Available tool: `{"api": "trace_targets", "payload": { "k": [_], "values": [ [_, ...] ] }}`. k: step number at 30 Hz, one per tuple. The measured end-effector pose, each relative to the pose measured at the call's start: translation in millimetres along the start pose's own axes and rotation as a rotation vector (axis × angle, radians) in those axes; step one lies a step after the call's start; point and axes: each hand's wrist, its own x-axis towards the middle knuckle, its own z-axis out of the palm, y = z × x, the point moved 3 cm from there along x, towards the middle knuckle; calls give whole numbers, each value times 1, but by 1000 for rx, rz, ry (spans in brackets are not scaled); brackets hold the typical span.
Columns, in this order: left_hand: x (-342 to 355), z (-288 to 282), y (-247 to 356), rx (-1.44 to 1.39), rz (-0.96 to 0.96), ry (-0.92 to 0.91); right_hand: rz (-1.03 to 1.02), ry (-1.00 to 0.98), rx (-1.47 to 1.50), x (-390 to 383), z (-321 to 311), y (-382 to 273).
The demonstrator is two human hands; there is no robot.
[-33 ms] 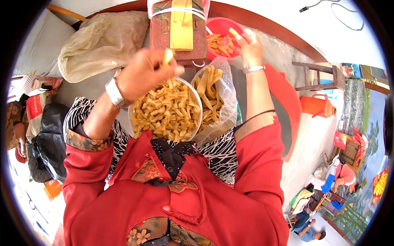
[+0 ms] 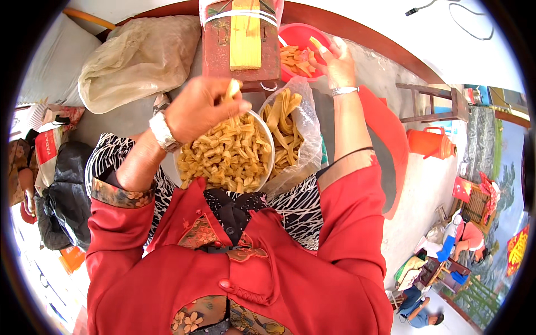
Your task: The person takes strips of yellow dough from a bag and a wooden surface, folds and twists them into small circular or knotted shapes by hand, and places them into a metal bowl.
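Observation:
My left hand (image 2: 204, 106) is pinched around a small pale yellow strip (image 2: 233, 88), raised over a white bowl (image 2: 272, 151). The bowl is heaped with knotted golden-brown strips (image 2: 226, 153) that look like bean curd. Just right of it, a clear plastic bag (image 2: 310, 131) stands open with long, folded strips (image 2: 286, 120) of the same colour. Farther off, my right hand (image 2: 339, 67) is over the edge of a pink-red basin (image 2: 296, 32), its fingertips closed on a pale orange strip (image 2: 317, 42). Flat orange pieces (image 2: 298, 60) lie inside that basin.
A dark red wooden bench (image 2: 215, 56), topped by a yellow wood block (image 2: 245, 42), stands ahead. To its left slumps a big translucent sack (image 2: 139, 61). A wooden stool (image 2: 432, 103) and an orange jug (image 2: 430, 144) are at right; other people (image 2: 469, 240) sit beyond.
My left hand has shifted slightly, its wrist turning a little, with the strip still in its fingers. The right hand stays nearly where it was over the basin.

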Motion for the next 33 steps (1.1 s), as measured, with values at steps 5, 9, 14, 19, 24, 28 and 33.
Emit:
{"api": "trace_targets", "payload": {
  "k": [5, 9, 14, 19, 24, 28, 33],
  "values": [
    [1, 29, -38, 367, -16, -79, 61, -105, -51, 7, -11, 19],
    [-5, 45, -53, 496, 22, -159, 19, -66, -71, -1, -24, 25],
    [-6, 47, -63, 665, 7, -156, 82, 8, -14, -27, -40, -3],
    [-9, 49, -73, 793, -13, -110, 204, -151, -113, -65, -29, 23],
    [-11, 61, -80, 812, 82, -113, 446, -291, -254, -105, -17, 72],
    [-14, 68, -80, 901, 27, -203, 488, -214, -379, -110, -23, 90],
    [-21, 79, -82, 935, 67, -337, 68, -517, -998, -115, -36, 121]
  ]
}}
